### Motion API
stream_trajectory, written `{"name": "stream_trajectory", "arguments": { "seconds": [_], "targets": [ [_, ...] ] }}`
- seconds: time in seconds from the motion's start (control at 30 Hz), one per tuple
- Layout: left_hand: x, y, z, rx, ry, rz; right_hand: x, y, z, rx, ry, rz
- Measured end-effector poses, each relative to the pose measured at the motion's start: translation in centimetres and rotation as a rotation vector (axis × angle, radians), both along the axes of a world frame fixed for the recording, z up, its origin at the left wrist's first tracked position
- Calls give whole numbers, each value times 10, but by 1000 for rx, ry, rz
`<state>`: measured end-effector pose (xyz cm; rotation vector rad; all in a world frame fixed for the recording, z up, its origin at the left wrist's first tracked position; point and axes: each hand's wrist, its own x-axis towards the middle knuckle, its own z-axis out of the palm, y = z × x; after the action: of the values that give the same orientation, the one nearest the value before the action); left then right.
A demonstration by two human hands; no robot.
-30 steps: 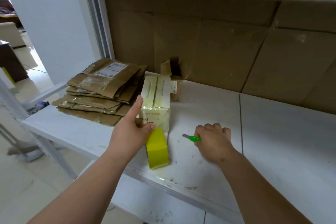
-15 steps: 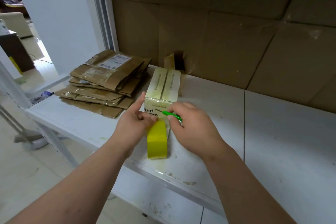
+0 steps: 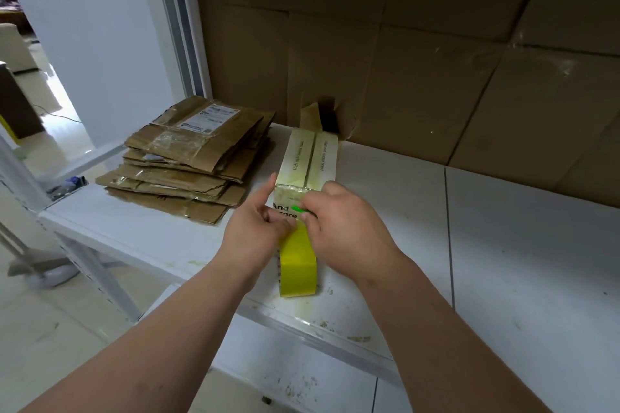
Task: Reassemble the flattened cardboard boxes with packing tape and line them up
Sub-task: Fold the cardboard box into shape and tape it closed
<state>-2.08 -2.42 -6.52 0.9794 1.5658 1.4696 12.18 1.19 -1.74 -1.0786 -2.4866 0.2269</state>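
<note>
A pale cream box [image 3: 310,157], assembled and taped along its top seam, stands on the white shelf [image 3: 385,211]. A yellow roll of packing tape [image 3: 298,266] stands on edge right in front of it, its strip running up to the box's near face. My left hand [image 3: 258,228] pinches the tape against that face, forefinger along the box's left corner. My right hand [image 3: 345,228] grips a small green cutter [image 3: 299,209] with its tip at the tape. A stack of flattened brown cardboard boxes [image 3: 188,157] lies to the left.
Brown cardboard sheets [image 3: 419,77] line the back of the shelf, with a torn flap [image 3: 323,116] behind the box. The shelf's front edge [image 3: 322,332] runs just below the tape roll. Floor and a white frame leg [image 3: 97,271] show at left.
My right hand has carried the green cutter from the shelf up to the tape at the box's near face. My left hand stayed on the tape and box.
</note>
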Motion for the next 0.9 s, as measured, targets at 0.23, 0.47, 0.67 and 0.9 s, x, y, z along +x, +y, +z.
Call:
{"name": "stream_trajectory", "arguments": {
  "seconds": [0.23,0.47,0.67,0.9],
  "targets": [
    [-3,-2,3,-37,15,11,5,-1,6,18,-32,-48],
    [-3,-3,7,-56,24,-25,-3,-1,1,10,-56,-37],
    [-7,-5,10,-77,65,-27,22,6,-7,19,-69,-78],
    [-11,-6,15,-116,106,-83,66,15,-36,-102,-73,-268]
  ]
}}
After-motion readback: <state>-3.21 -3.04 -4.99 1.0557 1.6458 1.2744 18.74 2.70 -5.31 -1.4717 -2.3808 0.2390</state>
